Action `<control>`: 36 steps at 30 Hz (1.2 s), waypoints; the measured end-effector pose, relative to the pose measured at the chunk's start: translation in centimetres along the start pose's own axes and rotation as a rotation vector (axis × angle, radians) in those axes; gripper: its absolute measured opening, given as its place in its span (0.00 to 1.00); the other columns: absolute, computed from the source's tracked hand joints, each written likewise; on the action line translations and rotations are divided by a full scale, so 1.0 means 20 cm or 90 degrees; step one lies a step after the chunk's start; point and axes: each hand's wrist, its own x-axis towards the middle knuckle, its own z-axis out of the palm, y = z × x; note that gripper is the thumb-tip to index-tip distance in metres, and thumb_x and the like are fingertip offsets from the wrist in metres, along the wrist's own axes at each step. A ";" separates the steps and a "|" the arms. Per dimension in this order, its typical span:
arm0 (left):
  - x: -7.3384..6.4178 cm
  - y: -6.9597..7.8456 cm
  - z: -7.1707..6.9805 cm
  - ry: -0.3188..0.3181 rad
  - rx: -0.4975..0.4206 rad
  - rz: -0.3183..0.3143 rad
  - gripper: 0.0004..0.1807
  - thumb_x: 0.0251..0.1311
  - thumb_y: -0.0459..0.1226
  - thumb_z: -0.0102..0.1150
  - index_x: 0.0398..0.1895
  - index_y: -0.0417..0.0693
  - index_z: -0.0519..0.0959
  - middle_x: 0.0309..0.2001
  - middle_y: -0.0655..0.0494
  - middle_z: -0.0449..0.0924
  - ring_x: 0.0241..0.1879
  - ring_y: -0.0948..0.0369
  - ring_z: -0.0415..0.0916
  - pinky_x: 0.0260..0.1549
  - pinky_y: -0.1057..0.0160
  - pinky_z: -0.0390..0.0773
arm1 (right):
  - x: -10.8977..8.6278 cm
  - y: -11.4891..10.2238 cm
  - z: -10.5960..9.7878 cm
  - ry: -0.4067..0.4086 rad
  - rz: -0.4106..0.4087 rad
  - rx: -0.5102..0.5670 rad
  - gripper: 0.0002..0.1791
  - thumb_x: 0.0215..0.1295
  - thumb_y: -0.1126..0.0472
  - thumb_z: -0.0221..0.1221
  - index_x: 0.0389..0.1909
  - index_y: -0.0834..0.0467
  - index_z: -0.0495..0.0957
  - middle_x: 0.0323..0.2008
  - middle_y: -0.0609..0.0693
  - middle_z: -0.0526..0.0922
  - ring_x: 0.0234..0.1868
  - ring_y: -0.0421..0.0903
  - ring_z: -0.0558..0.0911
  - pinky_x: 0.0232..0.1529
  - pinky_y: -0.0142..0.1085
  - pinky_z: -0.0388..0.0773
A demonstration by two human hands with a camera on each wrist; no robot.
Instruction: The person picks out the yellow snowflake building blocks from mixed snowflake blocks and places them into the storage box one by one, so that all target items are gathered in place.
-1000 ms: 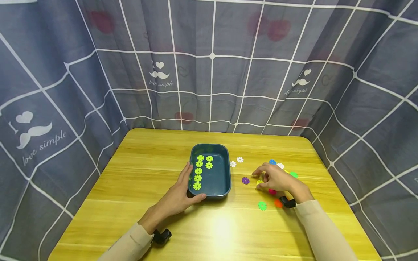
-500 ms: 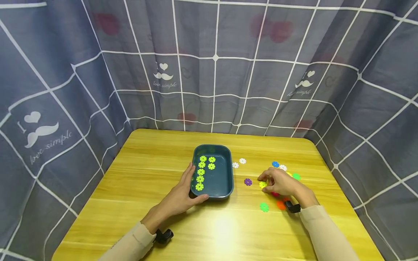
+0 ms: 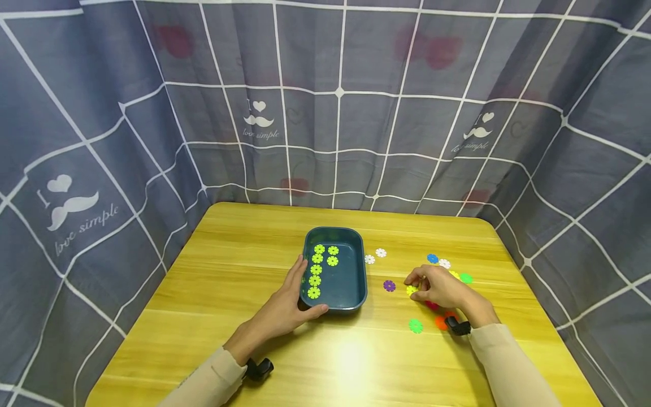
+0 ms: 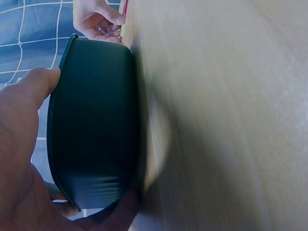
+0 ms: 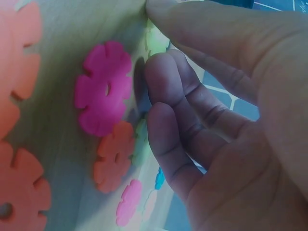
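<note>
My left hand (image 3: 281,310) holds the near left corner of a dark blue-green rectangular tray (image 3: 361,277), thumb on the front rim and fingers along its left side. Inside the tray lie several yellow-green flower-shaped plastic discs (image 3: 316,269), most of them in a column by the left wall. Right of the tray, my right hand (image 3: 439,287) pinches a yellow flower-shaped disc (image 3: 411,290) low over the table. The right wrist view shows this disc (image 5: 156,39) partly hidden by the thumb and fingertips. A magenta disc (image 5: 105,89) lies just beside these fingers.
Between tray and right hand lie a purple disc (image 3: 389,286) and two white discs (image 3: 381,252). A green disc (image 3: 416,326) and orange discs (image 3: 441,323) lie nearer the front. Beyond the right hand are a blue disc (image 3: 432,258) and another green one (image 3: 465,278). A curtain surrounds the wooden table (image 3: 229,249).
My right hand's thumb and fingers have come together on the yellow disc. The left hand keeps its hold on the tray. The whole head view has shifted slightly.
</note>
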 end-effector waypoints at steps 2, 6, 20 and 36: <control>0.00 0.00 0.00 -0.001 0.001 -0.001 0.71 0.71 0.65 0.78 1.00 0.50 0.41 1.00 0.52 0.33 0.90 0.33 0.64 0.81 0.26 0.75 | 0.00 0.00 0.00 -0.001 0.003 0.001 0.13 0.73 0.63 0.80 0.54 0.58 0.92 0.46 0.49 0.93 0.35 0.31 0.81 0.42 0.30 0.85; 0.00 0.00 0.00 0.000 0.001 -0.001 0.71 0.71 0.65 0.79 1.00 0.50 0.42 1.00 0.52 0.33 0.91 0.33 0.63 0.81 0.25 0.74 | 0.00 0.00 0.00 0.001 0.005 -0.003 0.13 0.72 0.63 0.81 0.54 0.57 0.92 0.44 0.47 0.92 0.35 0.31 0.81 0.41 0.30 0.85; 0.00 0.00 -0.01 -0.004 0.003 -0.002 0.71 0.71 0.66 0.78 1.00 0.49 0.42 1.00 0.54 0.32 0.90 0.33 0.64 0.81 0.26 0.74 | 0.00 0.01 0.00 0.001 0.006 0.001 0.12 0.73 0.63 0.80 0.53 0.57 0.92 0.44 0.48 0.92 0.36 0.32 0.81 0.41 0.30 0.85; -0.01 0.01 -0.01 -0.007 0.007 -0.004 0.72 0.70 0.66 0.78 1.00 0.49 0.42 1.00 0.53 0.31 0.92 0.34 0.62 0.82 0.26 0.73 | 0.00 0.00 0.01 0.011 -0.003 0.003 0.11 0.71 0.64 0.81 0.51 0.59 0.93 0.46 0.51 0.94 0.38 0.32 0.83 0.42 0.29 0.87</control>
